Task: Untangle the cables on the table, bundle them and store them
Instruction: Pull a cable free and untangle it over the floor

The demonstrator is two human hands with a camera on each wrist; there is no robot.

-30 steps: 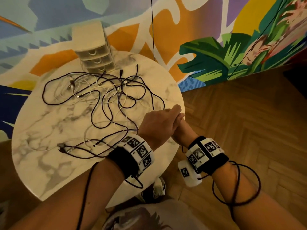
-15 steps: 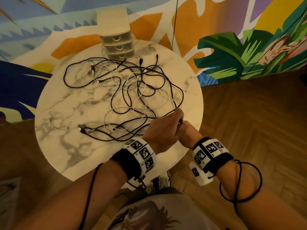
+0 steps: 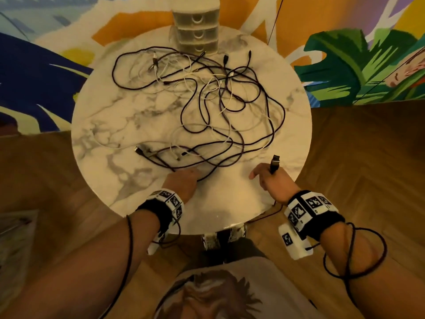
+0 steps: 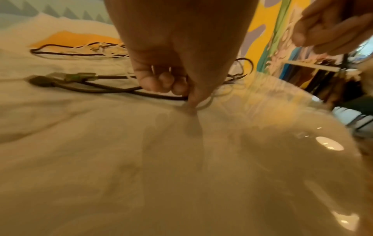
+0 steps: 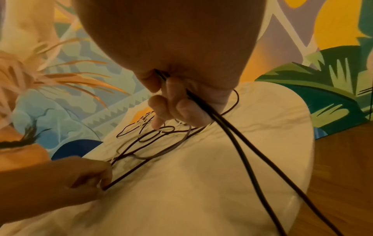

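Note:
A tangle of black cables (image 3: 230, 125) and white cables (image 3: 184, 79) sprawls over the round marble table (image 3: 110, 139). My left hand (image 3: 190, 174) is at the tangle's near edge and pinches a black cable strand (image 4: 161, 95) against the tabletop; the right wrist view shows the same left hand (image 5: 80, 178). To its right, my right hand (image 3: 264, 173) grips another black cable, whose plug (image 3: 275, 163) sticks up above the fingers. In the right wrist view two runs of that cable (image 5: 232, 135) pass through the curled fingers (image 5: 171, 103) and off the table's near edge.
A small white drawer unit (image 3: 195, 31) stands at the table's far edge, drawers closed. A painted wall rises behind the table and wooden floor (image 3: 368, 157) surrounds it. Camera leads loop round both forearms. My shoes show under the near rim.
My hands were joined at the table's right edge; now they are apart. The left has gone left and down onto a black strand, the right holds the plug end upright.

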